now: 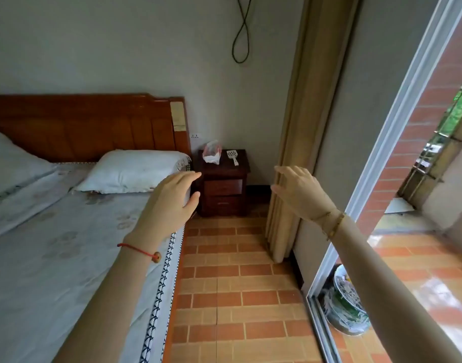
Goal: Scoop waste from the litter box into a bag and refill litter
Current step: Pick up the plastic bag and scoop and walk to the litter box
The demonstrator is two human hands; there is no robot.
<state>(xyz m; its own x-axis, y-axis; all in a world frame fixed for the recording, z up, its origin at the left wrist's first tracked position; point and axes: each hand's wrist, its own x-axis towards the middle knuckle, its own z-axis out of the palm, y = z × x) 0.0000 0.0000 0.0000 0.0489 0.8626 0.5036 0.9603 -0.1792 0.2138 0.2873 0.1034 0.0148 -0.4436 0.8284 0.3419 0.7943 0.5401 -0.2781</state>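
Both hands are up in front of me with nothing in them. The left hand [172, 200] has its fingers straight and close together with the thumb spread. The right hand [299, 189] is loosely spread, palm turned inward. On my feed they hang in the air short of the dark wooden nightstand [223, 188], one to each side of it, and the left one is over the edge of the bed [67, 244].

The task's things sit on top of that nightstand. At its left is a crumpled clear plastic bag [212, 152] with a reddish tint. Just beside it, at the right, a white slotted litter scoop [232, 155] lies flat with its handle pointing toward me.

Left of the nightstand I see a white pillow [130, 171] against an orange-brown headboard [80, 124]. Right of it a beige curtain [298, 127] hangs down to the tiled floor [237, 297], and further right is a white sliding-door frame [410, 100]. A red string bracelet [138, 250] circles the left wrist, and gold chains [329, 221] circle the right.
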